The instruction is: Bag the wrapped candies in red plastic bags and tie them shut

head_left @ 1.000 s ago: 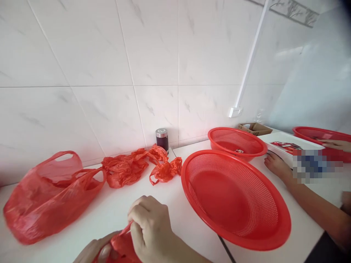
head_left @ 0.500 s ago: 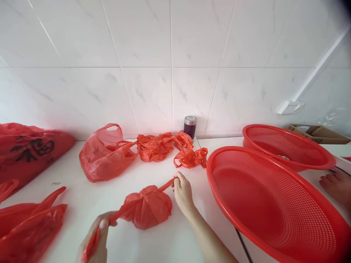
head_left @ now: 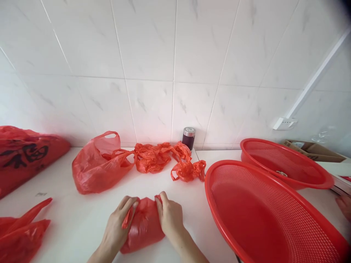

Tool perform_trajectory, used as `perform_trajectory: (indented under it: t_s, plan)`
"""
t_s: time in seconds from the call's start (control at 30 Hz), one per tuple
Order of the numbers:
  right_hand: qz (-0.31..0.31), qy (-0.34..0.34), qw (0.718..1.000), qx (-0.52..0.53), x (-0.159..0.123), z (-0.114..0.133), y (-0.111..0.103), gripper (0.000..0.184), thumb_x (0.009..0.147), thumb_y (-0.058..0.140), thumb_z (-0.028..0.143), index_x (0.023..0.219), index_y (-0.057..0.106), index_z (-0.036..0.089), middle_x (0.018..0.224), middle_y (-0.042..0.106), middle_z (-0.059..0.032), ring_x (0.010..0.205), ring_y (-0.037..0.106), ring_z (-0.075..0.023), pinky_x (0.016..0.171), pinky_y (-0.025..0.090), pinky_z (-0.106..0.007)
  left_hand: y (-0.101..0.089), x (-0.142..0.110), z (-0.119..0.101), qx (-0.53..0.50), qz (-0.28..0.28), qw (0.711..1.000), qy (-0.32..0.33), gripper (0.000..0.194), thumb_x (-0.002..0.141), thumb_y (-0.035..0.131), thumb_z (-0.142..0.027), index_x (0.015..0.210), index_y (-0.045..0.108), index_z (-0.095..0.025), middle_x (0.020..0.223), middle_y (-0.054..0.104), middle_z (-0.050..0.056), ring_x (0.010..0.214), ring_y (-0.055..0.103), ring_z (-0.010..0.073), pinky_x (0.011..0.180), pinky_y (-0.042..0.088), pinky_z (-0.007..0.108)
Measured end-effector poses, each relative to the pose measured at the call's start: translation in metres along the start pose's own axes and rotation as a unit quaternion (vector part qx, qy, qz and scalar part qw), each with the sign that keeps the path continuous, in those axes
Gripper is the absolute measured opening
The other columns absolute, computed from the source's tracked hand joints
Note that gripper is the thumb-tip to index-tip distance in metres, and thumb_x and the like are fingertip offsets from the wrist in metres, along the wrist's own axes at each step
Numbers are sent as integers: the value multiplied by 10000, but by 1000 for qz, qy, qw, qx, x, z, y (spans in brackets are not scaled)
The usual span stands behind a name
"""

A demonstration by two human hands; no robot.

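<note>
Head camera looks down, close, toward the tiled wall [head_left: 175, 54]

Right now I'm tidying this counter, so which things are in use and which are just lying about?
In hand:
small red plastic bag, gripped by left hand and right hand.

Lying about:
open red bag
crumpled red bags
near red sieve basket
far red sieve basket
dark jar
cardboard box

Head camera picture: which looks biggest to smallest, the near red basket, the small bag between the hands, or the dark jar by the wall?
1. Near red basket, though closeness to the camera inflates it.
2. Small bag.
3. Dark jar, farthest away, so its true size is unsure.
</note>
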State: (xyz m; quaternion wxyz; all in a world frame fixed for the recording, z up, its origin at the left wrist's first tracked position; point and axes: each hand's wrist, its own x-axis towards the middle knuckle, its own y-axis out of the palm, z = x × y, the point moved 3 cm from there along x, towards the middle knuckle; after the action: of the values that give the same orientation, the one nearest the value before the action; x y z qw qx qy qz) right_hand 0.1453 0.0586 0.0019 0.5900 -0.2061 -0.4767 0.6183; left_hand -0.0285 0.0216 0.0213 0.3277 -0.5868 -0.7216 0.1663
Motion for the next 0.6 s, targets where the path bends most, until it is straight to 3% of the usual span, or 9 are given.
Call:
perform_trajectory:
  t_s: [0.13, 0.27, 0.37, 0.5, 0.6]
  plan:
    - [-19, 27, 999, -23, 11, -20, -3, 219, 1009, 353, 288, 881, 515, 216, 585, 660, 24, 495, 610, -137, 472, 173, -248, -3, 0, 17, 11, -25, 1000, 0, 331, 940, 360, -500, 1014, 619, -307, 912, 609, -17, 766, 623, 134, 707, 453, 225]
    - [-25, 29, 998, -52, 15, -28, 3, 165, 986, 408, 266, 880, 525, 218, 597, 665, 24, 504, 610, -135, 475, 175, -251, 4, 10, 34, 99, 61, 992, -54, 317, 921, 355, -390, 1077, 623, -327, 1100, 672, 1, 859, 667, 177, 694, 469, 246]
    - [-23, 34, 997, -61, 16, -29, 11, 112, 952, 448, 229, 875, 526, 213, 623, 676, 6, 520, 619, -150, 480, 181, -257, 8, 19, 33, 185, 117, 971, -99, 385, 876, 340, -261, 1116, 627, -352, 1199, 671, -1, 898, 673, 226, 696, 463, 299]
    - [-36, 37, 997, -57, 17, -28, 15, 114, 932, 428, 189, 854, 509, 203, 616, 672, -21, 514, 625, -178, 471, 184, -270, 7, 27, 23, 184, 116, 966, -141, 327, 827, 407, -271, 1018, 662, -343, 1023, 728, 40, 793, 647, 297, 656, 414, 362]
    - [-60, 51, 996, -30, 16, -32, 12, 183, 965, 307, 193, 891, 474, 198, 600, 662, -29, 509, 627, -188, 463, 203, -275, 8, 26, 22, 127, 100, 973, -166, 247, 854, 411, -358, 941, 641, -329, 811, 711, 28, 673, 605, 267, 618, 402, 344]
